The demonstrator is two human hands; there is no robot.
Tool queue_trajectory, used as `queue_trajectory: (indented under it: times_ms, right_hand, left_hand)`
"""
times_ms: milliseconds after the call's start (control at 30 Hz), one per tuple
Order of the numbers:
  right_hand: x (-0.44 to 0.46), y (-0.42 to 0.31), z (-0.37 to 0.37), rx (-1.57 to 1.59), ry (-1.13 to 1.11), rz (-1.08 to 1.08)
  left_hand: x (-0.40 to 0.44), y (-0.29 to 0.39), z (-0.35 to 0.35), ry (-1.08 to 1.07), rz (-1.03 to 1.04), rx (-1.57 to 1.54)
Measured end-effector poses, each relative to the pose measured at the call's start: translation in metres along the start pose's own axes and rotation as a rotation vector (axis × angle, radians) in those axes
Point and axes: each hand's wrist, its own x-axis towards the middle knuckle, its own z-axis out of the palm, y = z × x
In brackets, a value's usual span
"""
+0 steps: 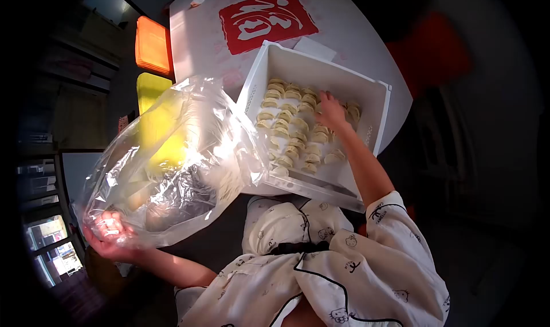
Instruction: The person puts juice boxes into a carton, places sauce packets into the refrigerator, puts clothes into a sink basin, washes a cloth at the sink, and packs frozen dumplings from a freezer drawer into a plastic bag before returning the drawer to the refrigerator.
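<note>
My left hand is closed on the rim of a large clear plastic bag, which hangs wide at the left of the table. Some pale shapes show through its lower part, but the film's glare keeps me from making them out. My right hand reaches down into a white drawer-like bin, its fingers stretched toward the dumplings at the far side. Rows of pale crescent dumplings lie on the bin's floor. Whether my right fingertips touch a dumpling is hard to see.
The bin stands at the edge of a light table bearing a red square print with white characters. A white sheet lies behind the bin. An orange chair and a yellow chair stand at the left, a red one at the right.
</note>
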Motion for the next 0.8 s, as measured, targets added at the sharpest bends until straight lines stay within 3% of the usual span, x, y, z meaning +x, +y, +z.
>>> queue_trajectory:
  times_ms: [133, 267, 300, 333, 433, 467, 533, 633, 667, 800]
  right_hand:
    - [0.012, -0.003, 0.001, -0.142, -0.070, 0.047]
    - [0.030, 0.003, -0.001, -0.080, -0.246, 0.050]
    - [0.029, 0.003, 0.000, -0.056, -0.202, 0.059]
    - [0.025, 0.002, 0.006, -0.034, -0.159, 0.065]
    - [0.022, 0.002, 0.010, 0.012, -0.146, 0.057]
    - [0.023, 0.003, 0.011, 0.028, -0.164, 0.054]
    - [0.027, 0.004, 0.007, 0.185, -0.208, 0.139]
    - [0.034, 0.008, 0.006, 0.311, -0.128, 0.147]
    - [0.036, 0.008, 0.006, 0.334, -0.080, 0.128]
    - [0.035, -0.027, -0.008, 0.163, -0.140, 0.010]
  left_hand:
    - [-0.010, -0.014, 0.002, 0.153, 0.138, 0.155]
    - [0.004, -0.039, 0.014, 0.337, 0.308, 0.722]
    - [0.007, -0.048, 0.021, 0.405, 0.353, 0.801]
    - [0.011, -0.051, 0.016, 0.088, 0.422, 0.930]
    - [0.025, -0.069, 0.044, 0.080, 0.533, 1.020]
    - [0.031, -0.074, 0.056, 0.195, 0.519, 1.092]
    - [0.062, -0.045, 0.009, -0.124, 0.076, 0.336]
    - [0.089, -0.029, 0.029, -0.323, -0.140, -0.017]
    - [0.097, -0.024, 0.038, -0.379, -0.160, 0.017]
    - [0.111, -0.048, 0.077, -0.275, -0.099, 0.012]
